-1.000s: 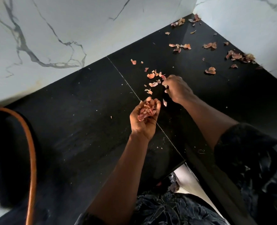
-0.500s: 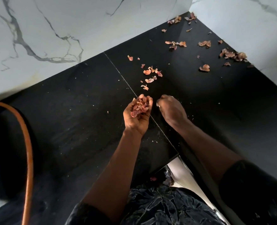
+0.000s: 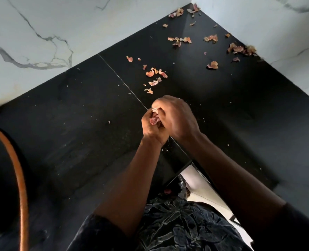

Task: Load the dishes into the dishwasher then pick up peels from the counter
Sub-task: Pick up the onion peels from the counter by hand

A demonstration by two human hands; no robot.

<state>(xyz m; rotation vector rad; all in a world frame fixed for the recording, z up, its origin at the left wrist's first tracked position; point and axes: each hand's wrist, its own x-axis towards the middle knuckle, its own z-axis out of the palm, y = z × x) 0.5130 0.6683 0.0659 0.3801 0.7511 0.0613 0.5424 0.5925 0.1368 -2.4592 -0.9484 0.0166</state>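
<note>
Dry reddish onion peels lie scattered on the black counter [image 3: 88, 127]. One loose cluster of peels [image 3: 154, 77] sits just beyond my hands, and more peels [image 3: 240, 49] lie along the right wall and in the far corner. My left hand [image 3: 151, 128] is cupped around a bunch of collected peels [image 3: 154, 120]. My right hand [image 3: 177, 118] is pressed over the left palm, fingers closed on a pale peel scrap at its tips. Both hands hover above the counter seam.
White marble walls [image 3: 50, 33] close the counter in at the back and right, meeting in a corner. An orange hose [image 3: 21, 182] curves over the dark left side. The counter's near edge drops to a pale floor [image 3: 200, 185] by my patterned clothing.
My right hand drew back from the peel cluster and came over the left palm, bringing a scrap. The left hand closed more around its bunch.
</note>
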